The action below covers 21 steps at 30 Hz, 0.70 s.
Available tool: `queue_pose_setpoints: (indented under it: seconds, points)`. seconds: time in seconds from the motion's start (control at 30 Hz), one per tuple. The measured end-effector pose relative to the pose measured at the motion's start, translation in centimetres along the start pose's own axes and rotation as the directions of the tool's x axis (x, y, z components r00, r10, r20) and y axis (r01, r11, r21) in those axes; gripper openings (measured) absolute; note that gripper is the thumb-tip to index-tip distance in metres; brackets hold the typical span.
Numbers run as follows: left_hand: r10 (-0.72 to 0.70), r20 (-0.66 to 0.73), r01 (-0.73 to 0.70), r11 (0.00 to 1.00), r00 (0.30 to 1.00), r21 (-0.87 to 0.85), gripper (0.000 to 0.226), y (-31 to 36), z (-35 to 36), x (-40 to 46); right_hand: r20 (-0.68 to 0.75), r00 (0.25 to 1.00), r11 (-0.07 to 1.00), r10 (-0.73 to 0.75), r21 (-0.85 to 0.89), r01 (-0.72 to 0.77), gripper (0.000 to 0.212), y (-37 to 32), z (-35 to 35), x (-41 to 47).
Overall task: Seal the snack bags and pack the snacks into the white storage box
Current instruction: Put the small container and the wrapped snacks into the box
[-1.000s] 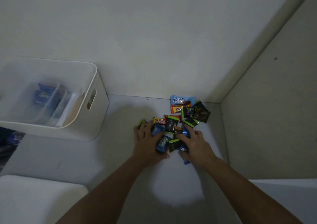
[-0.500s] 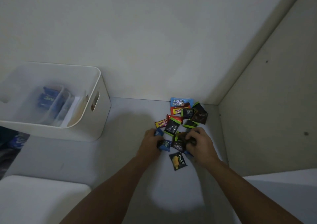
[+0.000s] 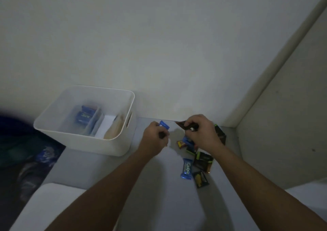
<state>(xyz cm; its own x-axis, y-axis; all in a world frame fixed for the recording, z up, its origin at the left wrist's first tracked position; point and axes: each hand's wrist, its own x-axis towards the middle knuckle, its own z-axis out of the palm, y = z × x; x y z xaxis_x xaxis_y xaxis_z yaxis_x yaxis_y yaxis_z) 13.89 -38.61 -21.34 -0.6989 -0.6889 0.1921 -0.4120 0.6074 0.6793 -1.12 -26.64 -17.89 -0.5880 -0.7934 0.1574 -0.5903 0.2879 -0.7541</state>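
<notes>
Box: we see the white box (image 3: 113,142) on the grey worktop (image 3: 159,204), left of both hands and against the pale wall (image 3: 159,44); a slot handle shows in its right side.
Box contents: we make out blue packets (image 3: 84,116) in clear bags at the bottom, with something white and something tan beside them; blur hides the rest.
Left hand: our left hand (image 3: 154,137) is raised just right of the box, its fingers (image 3: 153,126) clenched on a blue snack (image 3: 164,124) whose end sticks out at the top; something dark shows lower in the fist.
Right hand: our right hand (image 3: 201,133) is raised beside it, the two hands apart, its fingers (image 3: 199,122) clenched on a dark snack (image 3: 182,124) that pokes out to the left.
Loose snacks: below and under the right hand we see the rest on the worktop: a blue Calpa bar (image 3: 186,168), a black-and-yellow packet (image 3: 200,179) just right of it, a black-and-green packet (image 3: 203,161) above that, a small red-and-yellow one (image 3: 181,144), and another dark packet (image 3: 221,135) near the corner.
Surroundings: a side wall (image 3: 283,124) closes the right; a dark blue blurred heap (image 3: 23,151) lies at far left.
</notes>
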Motion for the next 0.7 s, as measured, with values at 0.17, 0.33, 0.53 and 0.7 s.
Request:
queue_pose_setpoints:
  seconds: [0.17,0.33,0.53,0.7]
  points:
    - [-0.112,-0.146,0.098,0.990,0.983,-0.100,0.013,-1.4,-9.4,2.0,0.027,0.995,0.995,-0.101,0.003,0.101,0.022,-8.4,3.4,4.2]
    - [-0.248,-0.196,0.217,0.962,0.949,-0.166,0.013,-5.9,-16.4,3.0,0.095,0.990,0.992,-0.101,0.089,0.092,0.017,-15.8,8.9,7.7]
    - [-0.402,-0.034,0.380,0.888,0.915,-0.260,0.009,-11.5,-19.3,3.1,0.173,0.985,0.999,-0.010,0.031,0.005,0.015,-19.2,16.4,10.6]
    - [-0.463,0.126,0.480,0.852,0.877,-0.207,0.032,-14.3,-19.8,3.1,0.298,0.945,0.984,0.134,0.069,-0.161,0.036,-19.1,19.7,11.8]
